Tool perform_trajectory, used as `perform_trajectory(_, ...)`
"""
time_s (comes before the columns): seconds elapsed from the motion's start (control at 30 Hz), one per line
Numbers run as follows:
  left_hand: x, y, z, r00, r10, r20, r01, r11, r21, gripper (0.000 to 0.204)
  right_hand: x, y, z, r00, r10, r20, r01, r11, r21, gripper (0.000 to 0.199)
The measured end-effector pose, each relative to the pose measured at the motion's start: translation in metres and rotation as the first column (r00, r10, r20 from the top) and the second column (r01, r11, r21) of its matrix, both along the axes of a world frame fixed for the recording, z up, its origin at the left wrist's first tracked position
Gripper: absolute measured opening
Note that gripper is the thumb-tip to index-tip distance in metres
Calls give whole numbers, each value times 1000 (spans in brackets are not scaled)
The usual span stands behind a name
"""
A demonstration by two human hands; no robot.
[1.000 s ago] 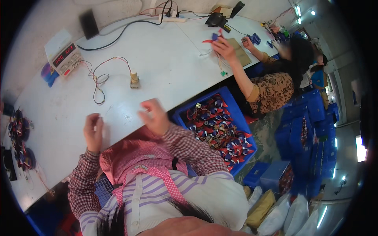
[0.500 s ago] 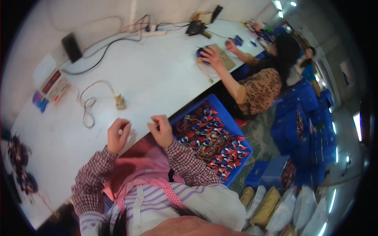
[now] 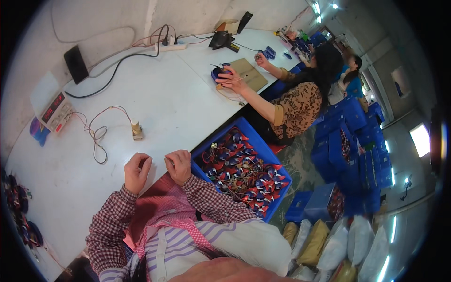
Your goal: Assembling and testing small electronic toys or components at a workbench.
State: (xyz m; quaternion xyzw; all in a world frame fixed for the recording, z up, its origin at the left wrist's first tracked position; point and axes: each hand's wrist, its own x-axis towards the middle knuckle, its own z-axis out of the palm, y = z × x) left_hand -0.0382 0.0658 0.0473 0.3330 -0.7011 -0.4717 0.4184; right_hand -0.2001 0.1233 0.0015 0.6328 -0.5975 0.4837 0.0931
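Head view. Left hand (image 3: 136, 171) and right hand (image 3: 179, 165), lower centre, rest at the near edge of the white tabletop (image 3: 178, 98), fingers curled loosely inward; whether they pinch anything cannot be told. Just right of the right hand, a blue bin (image 3: 270, 157) holds red-and-blue wired parts (image 3: 244, 174). At far left, a pale boxy meter (image 3: 54, 112) shows a red display; a brown cardboard sheet (image 3: 251, 74) lies at upper centre.

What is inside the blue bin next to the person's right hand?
The blue bin holds a heap of small red, white and blue parts with thin wires tangled among them. They cover its floor, so anything lying beneath the top layer stays hidden. The right hand is outside it.
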Motion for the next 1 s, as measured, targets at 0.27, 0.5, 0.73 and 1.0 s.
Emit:
perform_trajectory(0.27,2,0,-5,1000,-11,17,10,998,59,8,2,-1,-2,1000,-23,1,23,1000,-18,14)
perform_trajectory(0.5,0,0,-3,997,-32,68,31,999,7,9,0,-2,-3,1000,20,15,-20,1000,-20,13)
perform_trajectory(0.73,-43,-6,6,999,2,53,1,998,-63,21,-14,7,18,982,131,135,-142,987,79,16)
perform_trajectory(1.0,-176,-100,29,997,69,-35,-55,947,318,58,-117,-23,60,790,15,612,-7,1000,-15,15)
